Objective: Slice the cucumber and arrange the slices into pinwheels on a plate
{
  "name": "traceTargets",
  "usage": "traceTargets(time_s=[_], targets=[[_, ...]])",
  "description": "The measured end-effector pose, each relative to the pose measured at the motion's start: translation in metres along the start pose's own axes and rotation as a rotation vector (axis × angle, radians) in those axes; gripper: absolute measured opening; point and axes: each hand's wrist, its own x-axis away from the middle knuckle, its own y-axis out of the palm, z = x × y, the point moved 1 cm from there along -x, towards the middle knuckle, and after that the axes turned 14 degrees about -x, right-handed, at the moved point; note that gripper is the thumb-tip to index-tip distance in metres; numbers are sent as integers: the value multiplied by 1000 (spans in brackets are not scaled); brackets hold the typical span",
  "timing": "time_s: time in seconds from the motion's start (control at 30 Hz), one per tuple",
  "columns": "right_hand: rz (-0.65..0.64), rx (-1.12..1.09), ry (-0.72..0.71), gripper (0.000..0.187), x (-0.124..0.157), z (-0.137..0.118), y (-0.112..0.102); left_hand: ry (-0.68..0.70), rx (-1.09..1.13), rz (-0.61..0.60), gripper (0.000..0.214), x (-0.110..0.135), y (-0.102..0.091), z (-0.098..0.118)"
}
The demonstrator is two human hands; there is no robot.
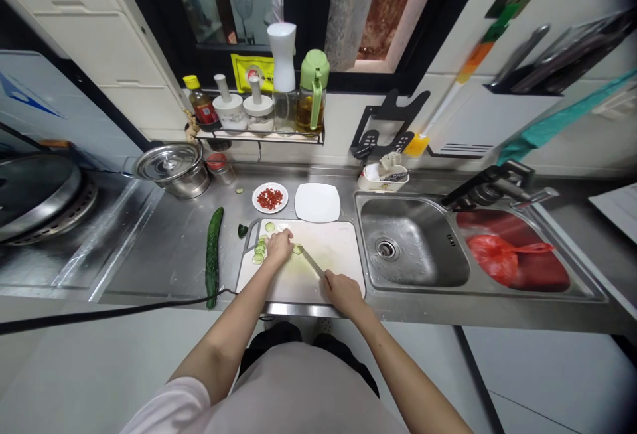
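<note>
My right hand (344, 293) grips a kitchen knife (313, 263) by its handle, the blade slanting up and left across the white cutting board (338, 248). A single cucumber slice (297, 249) lies at the knife's tip. My left hand (280, 247) is over the board with its fingers curled down and together. Whatever is under those fingers is hidden. Beside it, several cucumber slices (259, 252) lie in an overlapping pile at the board's left, and another slice sits above them. A whole cucumber (213, 255) lies lengthwise on the counter left of the board.
Behind the board stand a plate of chopped red pieces (269, 199) and a white square plate (317, 202). At right is a sink (418, 248), with a red bag (492, 259) in its second basin. A lidded pot (179, 170) stands left; bottles line a rack (269, 137).
</note>
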Motion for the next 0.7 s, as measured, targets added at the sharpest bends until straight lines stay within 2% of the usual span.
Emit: traceTargets(time_s=[0.43, 0.7], targets=[[-11, -7, -13, 30, -9, 4, 9, -24, -5, -19, 24, -3, -2, 0], [-60, -17, -4, 28, -14, -3, 1, -22, -9, -36, 21, -7, -2, 0]])
